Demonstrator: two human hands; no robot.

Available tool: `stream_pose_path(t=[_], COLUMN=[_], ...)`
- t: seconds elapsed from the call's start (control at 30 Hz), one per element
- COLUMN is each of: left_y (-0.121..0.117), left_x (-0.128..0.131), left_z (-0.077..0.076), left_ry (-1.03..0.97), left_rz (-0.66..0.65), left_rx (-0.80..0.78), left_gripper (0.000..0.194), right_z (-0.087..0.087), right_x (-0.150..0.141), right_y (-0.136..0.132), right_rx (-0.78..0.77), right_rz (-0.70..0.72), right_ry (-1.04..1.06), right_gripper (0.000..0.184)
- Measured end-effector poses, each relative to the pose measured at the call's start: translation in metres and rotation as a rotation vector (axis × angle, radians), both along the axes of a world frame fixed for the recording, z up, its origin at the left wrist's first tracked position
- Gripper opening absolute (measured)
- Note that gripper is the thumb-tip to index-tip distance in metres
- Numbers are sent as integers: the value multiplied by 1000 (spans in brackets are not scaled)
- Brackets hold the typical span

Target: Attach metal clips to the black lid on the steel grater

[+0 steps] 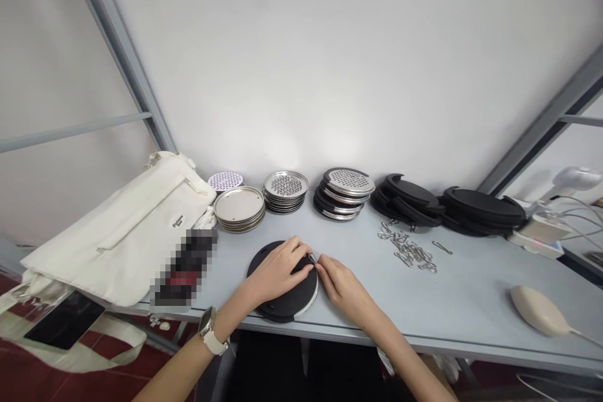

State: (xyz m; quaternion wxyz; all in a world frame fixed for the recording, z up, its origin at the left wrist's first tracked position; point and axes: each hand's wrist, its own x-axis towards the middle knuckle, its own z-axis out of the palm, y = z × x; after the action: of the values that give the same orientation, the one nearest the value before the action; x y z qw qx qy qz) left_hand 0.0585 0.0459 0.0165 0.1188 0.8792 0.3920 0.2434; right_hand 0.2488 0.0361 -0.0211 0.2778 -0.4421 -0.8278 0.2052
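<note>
A round black disc (277, 295) with a silvery rim along its right side lies flat near the table's front edge. Across its top rests my left hand (282, 270), wearing a watch, with thumb and fingers closed at the disc's upper right edge. My right hand (340, 284) pinches a small metal wire clip (313, 258) at that same edge, between the two hands. Whether the clip passes through the disc is hidden by my fingers. A loose pile of similar metal wire clips (409, 250) lies to the right, with a single one (441, 247) beside it.
Along the wall stand plain metal discs (240, 204), perforated grater discs (286, 185), grater discs in black holders (348, 182) and black disc stacks (412, 195) (485, 204). A white bag (141, 232) occupies the left; a beige corded device (539, 309) lies at right.
</note>
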Motion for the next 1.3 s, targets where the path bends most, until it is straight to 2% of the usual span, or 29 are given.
stream_pose_path(t=[1.3], left_y=[0], left_x=[-1], left_z=[3], left_ry=[11], left_rz=[-59], left_rx=[7], left_gripper=[19], right_z=[-4], right_x=[-2], right_y=[0], right_rx=[92], right_rz=[-51], right_ry=[-27], right_gripper=[20])
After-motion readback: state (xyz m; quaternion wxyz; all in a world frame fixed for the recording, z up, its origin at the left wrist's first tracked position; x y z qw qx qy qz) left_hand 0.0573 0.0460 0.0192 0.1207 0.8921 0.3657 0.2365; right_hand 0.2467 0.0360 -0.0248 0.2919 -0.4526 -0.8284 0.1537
